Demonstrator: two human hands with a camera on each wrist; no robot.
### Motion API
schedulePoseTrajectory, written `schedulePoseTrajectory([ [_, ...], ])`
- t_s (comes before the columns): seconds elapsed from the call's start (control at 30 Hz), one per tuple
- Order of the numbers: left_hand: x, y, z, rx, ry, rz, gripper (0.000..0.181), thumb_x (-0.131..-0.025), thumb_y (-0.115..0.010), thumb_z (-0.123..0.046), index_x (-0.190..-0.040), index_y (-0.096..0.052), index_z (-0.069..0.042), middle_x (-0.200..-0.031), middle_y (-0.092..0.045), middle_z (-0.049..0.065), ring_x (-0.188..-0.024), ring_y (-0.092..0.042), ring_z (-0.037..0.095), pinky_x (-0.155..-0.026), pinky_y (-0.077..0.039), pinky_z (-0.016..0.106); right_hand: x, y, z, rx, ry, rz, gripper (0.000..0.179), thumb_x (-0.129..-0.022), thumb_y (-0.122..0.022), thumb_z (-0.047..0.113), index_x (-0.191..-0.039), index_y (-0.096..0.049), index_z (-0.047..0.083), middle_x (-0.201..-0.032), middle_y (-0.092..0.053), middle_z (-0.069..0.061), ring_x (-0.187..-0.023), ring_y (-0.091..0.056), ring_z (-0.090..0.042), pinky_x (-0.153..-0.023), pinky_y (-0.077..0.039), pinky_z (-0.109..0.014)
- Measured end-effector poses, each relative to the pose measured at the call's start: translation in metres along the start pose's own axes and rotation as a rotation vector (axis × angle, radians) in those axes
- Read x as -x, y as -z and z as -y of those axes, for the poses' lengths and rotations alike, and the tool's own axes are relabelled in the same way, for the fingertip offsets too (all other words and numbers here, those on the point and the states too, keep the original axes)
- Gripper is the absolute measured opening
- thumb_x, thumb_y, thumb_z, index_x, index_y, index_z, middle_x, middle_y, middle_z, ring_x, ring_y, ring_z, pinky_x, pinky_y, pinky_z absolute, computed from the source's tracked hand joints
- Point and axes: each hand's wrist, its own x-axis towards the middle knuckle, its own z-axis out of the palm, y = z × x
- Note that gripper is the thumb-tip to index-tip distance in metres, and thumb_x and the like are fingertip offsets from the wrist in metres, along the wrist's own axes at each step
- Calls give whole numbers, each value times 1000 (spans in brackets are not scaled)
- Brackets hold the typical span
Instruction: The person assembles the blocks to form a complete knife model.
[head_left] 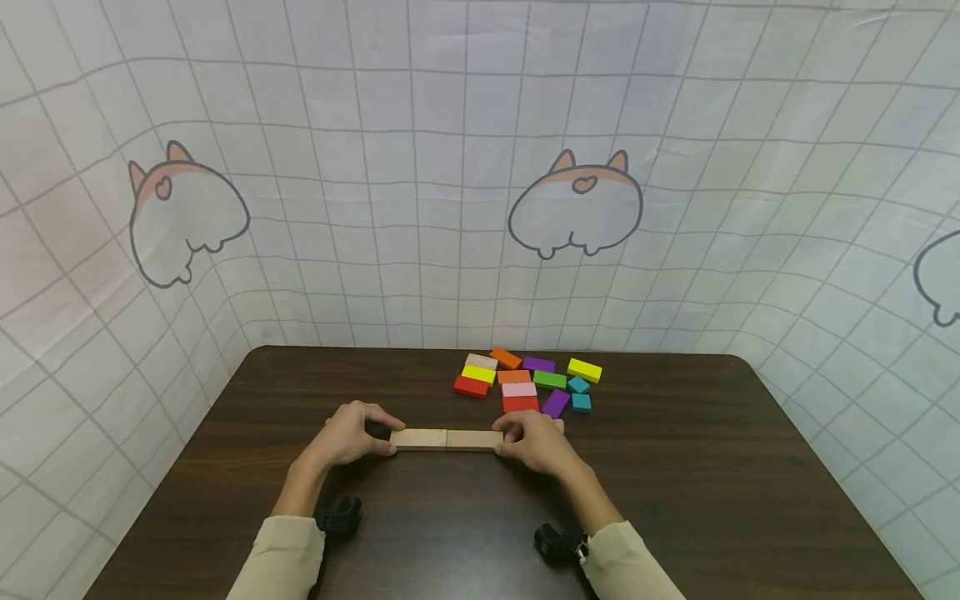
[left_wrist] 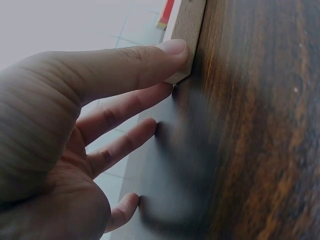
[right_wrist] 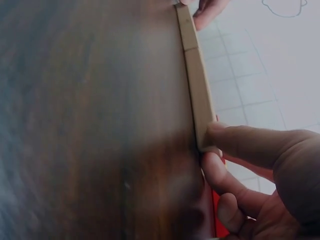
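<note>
Two plain wooden blocks lie end to end in a straight row on the dark table. My left hand [head_left: 347,435] pinches the outer end of the left wooden block [head_left: 420,439] between thumb and index finger. In the left wrist view its other fingers spread out with their tips at the tabletop. At the opposite end, my right hand [head_left: 540,443] pinches the right wooden block [head_left: 472,440], its thumb [right_wrist: 240,140] on the near side. A thin seam shows where the blocks meet, in the head view and the right wrist view.
Behind the row lie several coloured blocks, among them a red block [head_left: 471,386], a green block [head_left: 550,380] and a yellow block [head_left: 585,370]. One plain block [head_left: 482,362] is with them. The table [head_left: 712,467] ends at a white grid-patterned cloth [head_left: 420,250].
</note>
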Motion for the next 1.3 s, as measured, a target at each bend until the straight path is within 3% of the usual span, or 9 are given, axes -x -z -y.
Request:
schedulePoseTrajectory([
  [0.17,1,1,1,-7,-10,-5,27,-79,-90,-21,-103,-82,-30,-108,-75,-5,-121,-61,36,-104,-18,87,-1,1,-2,-25,-2,15,19,-87,-83,18,-105,-77,20,-77,-69,11,-77,-61,-6,-88,-28,-49],
  [0.23,1,2,2,1,-10,-5,27,-80,-89,-20,-104,-82,-29,-107,-75,-5,-118,-63,34,-105,-25,83,-1,0,-2,-34,4,17,18,-87,-83,18,-104,-78,20,-78,-69,11,-77,-61,-6,-90,-29,-49],
  [0.37,2,3,5,19,-11,-7,27,-80,-89,-19,-105,-82,-25,-106,-74,-4,-109,-65,28,-102,-46,62,-1,-4,0,-54,18,21,19,-87,-82,17,-105,-78,19,-78,-70,11,-77,-62,-6,-88,-27,-48],
  [0.5,3,4,7,33,-22,-2,27,-80,-89,-18,-106,-82,-24,-106,-74,-3,-104,-65,23,-94,-53,51,-1,-6,2,-60,10,16,19,-87,-82,17,-105,-78,19,-77,-70,11,-76,-61,-7,-87,-26,-47],
  [0.83,3,6,13,68,-75,10,22,-84,-85,-22,-106,-82,-20,-105,-75,-1,-106,-66,26,-97,-52,54,-1,-5,4,-62,8,20,19,-88,-80,15,-107,-78,19,-79,-70,10,-76,-61,-7,-90,-28,-49],
  [0.9,3,7,13,74,-81,10,22,-84,-85,-22,-106,-82,-20,-106,-75,-1,-106,-66,26,-97,-52,54,-1,-3,3,-78,17,38,19,-89,-80,14,-108,-77,18,-81,-71,9,-76,-61,-8,-90,-33,-47],
  [1.03,2,7,14,91,-80,10,23,-84,-85,-22,-106,-82,-19,-107,-75,0,-109,-66,29,-99,-52,55,0,5,-1,-114,64,93,21,-92,-77,14,-113,-76,16,-85,-71,6,-78,-60,-12,-79,-47,-35],
  [1.13,2,8,14,95,-77,10,23,-84,-85,-21,-107,-82,-19,-109,-75,0,-112,-66,31,-100,-51,56,1,16,-8,-126,113,115,23,-95,-74,15,-118,-74,14,-89,-70,3,-79,-59,-14,-72,-50,-29],
  [1.3,2,7,14,91,-66,7,23,-84,-85,-21,-106,-82,-19,-110,-76,1,-114,-65,33,-101,-51,57,2,40,-28,-150,134,50,31,-97,-72,17,-126,-70,7,-95,-70,-3,-77,-58,-17,-68,-50,-28],
])
